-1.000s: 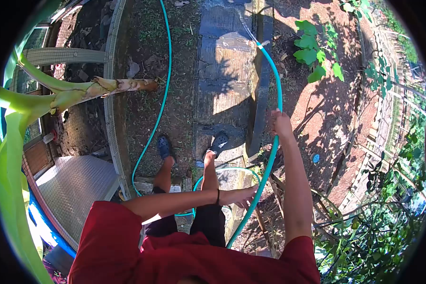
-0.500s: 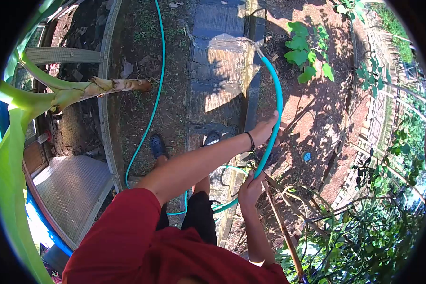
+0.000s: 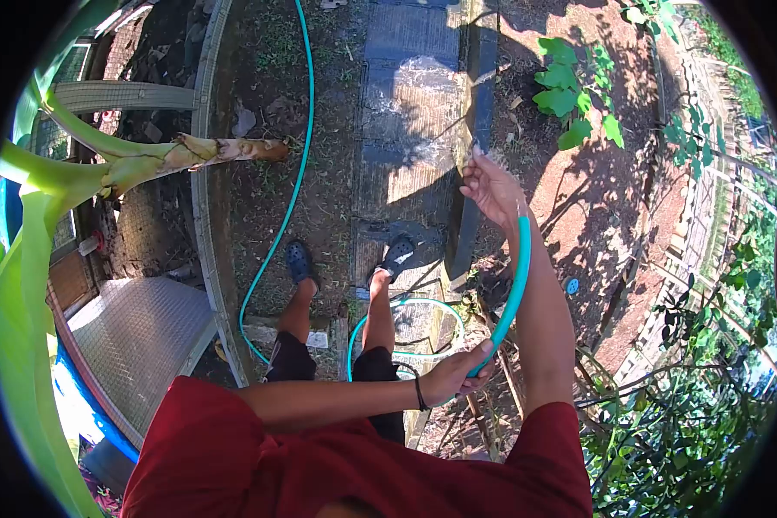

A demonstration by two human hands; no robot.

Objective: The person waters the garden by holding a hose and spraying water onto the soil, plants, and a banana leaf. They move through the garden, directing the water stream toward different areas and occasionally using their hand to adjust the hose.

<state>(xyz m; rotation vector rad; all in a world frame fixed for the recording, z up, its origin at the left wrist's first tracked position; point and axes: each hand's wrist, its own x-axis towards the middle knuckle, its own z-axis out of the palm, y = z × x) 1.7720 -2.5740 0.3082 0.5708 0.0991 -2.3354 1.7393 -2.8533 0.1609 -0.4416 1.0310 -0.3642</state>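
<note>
My left hand [image 3: 459, 373], with a black band at its wrist, is closed around a teal garden hose [image 3: 511, 298]. Above that grip the hose curves up, and its end lies against my right wrist. A faint whitish shine at the hose end looks like water on the skin. My right hand [image 3: 492, 186] reaches forward past the hose end, over the border of the path. Its palm is partly turned up, with the fingers loosely bent and apart, and I see nothing held in it.
A concrete path [image 3: 410, 181] with wet patches runs ahead. More teal hose [image 3: 300, 173] lies along the soil and loops by my feet. A banana-like stem [image 3: 207, 154] and a mesh frame [image 3: 205, 173] stand left. A leafy plant [image 3: 561, 86] grows right; dense foliage [image 3: 665, 423] fills the lower right.
My left hand has moved back along the hose, lower down. My right hand has left the hose and moved forward past its end. The hose end has swung back toward me.
</note>
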